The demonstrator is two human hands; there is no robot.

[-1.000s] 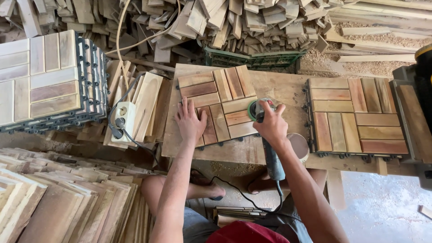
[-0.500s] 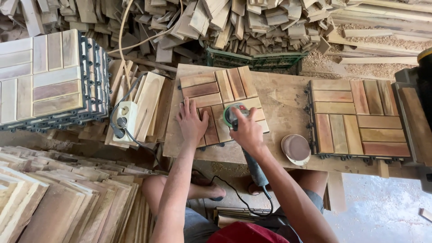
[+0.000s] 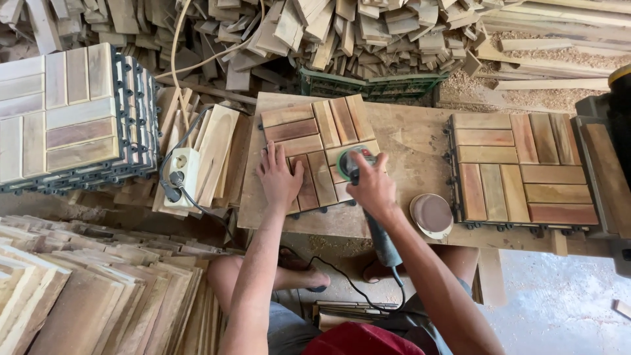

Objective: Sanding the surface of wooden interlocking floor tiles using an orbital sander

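A square wooden deck tile [image 3: 315, 135] of short slats lies on the workbench [image 3: 414, 141] in front of me. My left hand [image 3: 279, 177] presses flat on its lower left slats, fingers spread. My right hand [image 3: 372, 187] grips a corded angle sander [image 3: 355, 164] with a green head, set on the tile's lower right corner. Its dark handle and cable run back under my forearm.
A second deck tile [image 3: 519, 167] lies on the bench to the right, with a round brown sanding disc [image 3: 432, 213] beside it. A stack of finished tiles [image 3: 66, 115] stands left, near a white power strip [image 3: 181, 171]. Offcut heaps fill the back; planks lie lower left.
My right hand has slid the sander leftward across the tile, from its right edge to the lower right slats. The left hand has stayed pressed on the tile.
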